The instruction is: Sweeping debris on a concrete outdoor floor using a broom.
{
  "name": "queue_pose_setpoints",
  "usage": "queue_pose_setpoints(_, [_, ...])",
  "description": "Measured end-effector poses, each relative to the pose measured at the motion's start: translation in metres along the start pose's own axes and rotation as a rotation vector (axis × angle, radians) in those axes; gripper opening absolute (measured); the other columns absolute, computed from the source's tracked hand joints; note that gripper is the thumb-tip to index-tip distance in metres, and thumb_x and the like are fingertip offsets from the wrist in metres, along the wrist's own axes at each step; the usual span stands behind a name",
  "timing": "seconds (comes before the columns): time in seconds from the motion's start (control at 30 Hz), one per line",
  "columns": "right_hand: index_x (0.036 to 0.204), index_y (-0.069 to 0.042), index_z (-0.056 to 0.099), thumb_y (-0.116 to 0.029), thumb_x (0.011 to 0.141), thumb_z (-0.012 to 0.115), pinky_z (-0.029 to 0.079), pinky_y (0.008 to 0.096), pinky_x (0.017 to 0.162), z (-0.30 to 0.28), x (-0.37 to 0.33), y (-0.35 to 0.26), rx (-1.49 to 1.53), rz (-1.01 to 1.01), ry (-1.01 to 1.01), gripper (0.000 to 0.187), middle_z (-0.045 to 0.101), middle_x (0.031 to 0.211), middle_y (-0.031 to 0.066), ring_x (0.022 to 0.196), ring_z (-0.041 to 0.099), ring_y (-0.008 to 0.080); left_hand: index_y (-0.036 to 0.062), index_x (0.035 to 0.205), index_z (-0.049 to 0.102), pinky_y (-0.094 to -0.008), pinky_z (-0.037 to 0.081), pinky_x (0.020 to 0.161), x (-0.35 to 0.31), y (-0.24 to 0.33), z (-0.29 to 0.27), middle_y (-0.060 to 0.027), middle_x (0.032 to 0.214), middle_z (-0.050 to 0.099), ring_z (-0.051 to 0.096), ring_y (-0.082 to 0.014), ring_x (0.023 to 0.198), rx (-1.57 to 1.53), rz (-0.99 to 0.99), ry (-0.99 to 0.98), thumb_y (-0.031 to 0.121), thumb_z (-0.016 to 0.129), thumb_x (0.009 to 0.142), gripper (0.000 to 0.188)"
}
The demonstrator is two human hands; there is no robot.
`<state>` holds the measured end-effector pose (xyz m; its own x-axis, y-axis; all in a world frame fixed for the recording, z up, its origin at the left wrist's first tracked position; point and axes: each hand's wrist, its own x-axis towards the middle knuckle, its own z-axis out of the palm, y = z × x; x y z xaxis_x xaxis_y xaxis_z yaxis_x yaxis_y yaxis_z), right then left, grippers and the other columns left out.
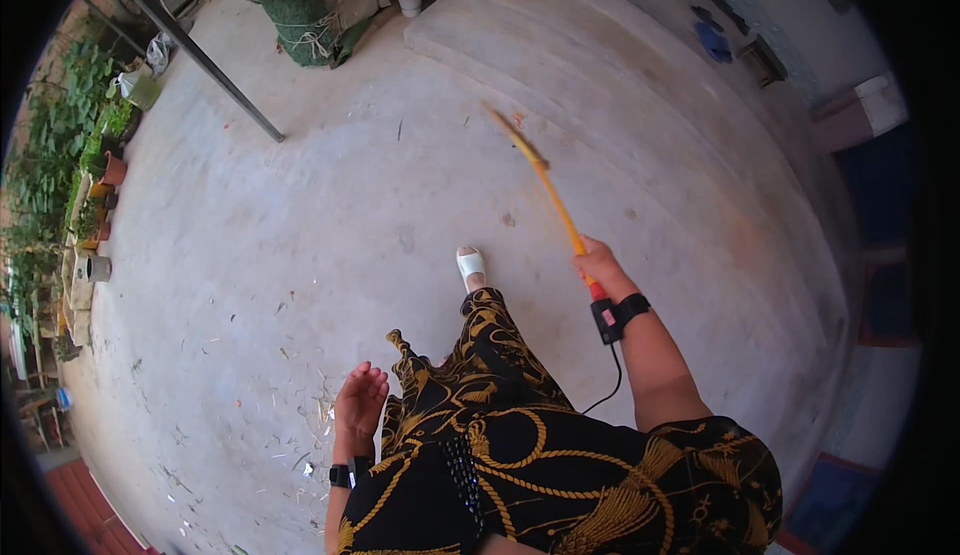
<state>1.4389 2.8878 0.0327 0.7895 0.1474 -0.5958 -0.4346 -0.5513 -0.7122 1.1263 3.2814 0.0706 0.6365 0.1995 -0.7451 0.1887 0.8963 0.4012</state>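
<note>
Open concrete ahead, clutter at the rims

Wide bare grey concrete floor (330, 215) ahead and left of the right hand (597, 260). Blocked further out by a slanting dark metal pole (215, 70), a green tarp-covered heap (300, 5), low concrete steps (600, 65) and terracotta plant pots (105, 180) along the left edge.

The long yellow-handled broom (545, 187) reaches forward from the right hand (597, 260) over the grey concrete floor (300, 225); the left hand (360, 400) hangs lower left, above scattered straw litter (300, 435).

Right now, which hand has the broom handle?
The right hand, closed round the orange broom handle out in front. The left hand hangs open and empty beside the patterned black-and-gold clothing.
</note>
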Motion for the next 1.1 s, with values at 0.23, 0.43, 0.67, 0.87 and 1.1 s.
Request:
queue_pose_setpoints(0.23, [0.081, -0.002, 0.053, -0.004, 0.069, 0.053, 0.041, 0.029, 0.039, -0.071, 0.169, -0.028, 0.067, 0.141, 0.017, 0.012, 0.052, 0.055, 0.0064, 0.042, 0.049, 0.0161, 0.0057, 0.099, 0.051, -0.0336, 0.048, 0.078, 0.043, 0.024, 0.069, -0.007, 0.087, 0.058, 0.058, -0.0222, 0.086, 0.031, -0.021, 0.14, 0.011, 0.049, 0.087, 0.014])
queue_pose_setpoints(0.43, [0.097, -0.003, 0.054, -0.004, 0.071, 0.054, 0.038, 0.0262, 0.039, -0.046, 0.187, -0.076, 0.01, 0.124, -0.296, 0.026, 0.048, 0.055, 0.0033, 0.042, 0.047, 0.013, 0.0061, 0.1, 0.054, -0.0328, 0.047, 0.079, 0.081, 0.046, 0.139, -0.0064, 0.09, 0.059, 0.058, -0.0223, 0.088, 0.025, 0.001, 0.181, 0.011, 0.05, 0.086, 0.016])
queue_pose_setpoints(0.67, [0.136, -0.009, 0.036, -0.004, 0.078, 0.053, 0.037, 0.0234, 0.038, -0.12, 0.129, -0.178, -0.068, 0.227, -0.431, 0.061, 0.049, 0.061, 0.0012, 0.043, 0.044, 0.0081, 0.0051, 0.1, 0.054, -0.0325, 0.047, 0.079, 0.119, 0.061, 0.2, -0.0068, 0.088, 0.059, 0.058, -0.0227, 0.088, -0.022, 0.031, 0.172, 0.01, 0.052, 0.085, 0.016])
queue_pose_setpoints(0.87, [0.13, -0.008, 0.044, -0.003, 0.077, 0.05, 0.039, 0.0249, 0.038, -0.081, 0.218, -0.207, -0.151, -0.023, -0.306, 0.054, 0.048, 0.058, 0.0009, 0.043, 0.045, 0.0089, 0.0048, 0.1, 0.053, -0.0343, 0.049, 0.078, 0.124, 0.065, 0.199, -0.0077, 0.089, 0.059, 0.059, -0.0238, 0.086, -0.125, 0.085, 0.196, 0.01, 0.052, 0.085, 0.016])
queue_pose_setpoints(1.1, [0.087, -0.003, 0.05, -0.004, 0.073, 0.049, 0.042, 0.0289, 0.04, 0.044, 0.337, -0.212, -0.032, 0.051, -0.408, 0.014, 0.051, 0.057, 0.0053, 0.044, 0.049, 0.0156, 0.0047, 0.099, 0.054, -0.0341, 0.048, 0.078, 0.104, 0.055, 0.18, -0.0082, 0.09, 0.059, 0.059, -0.0239, 0.088, -0.198, 0.125, 0.288, 0.011, 0.052, 0.086, 0.015])
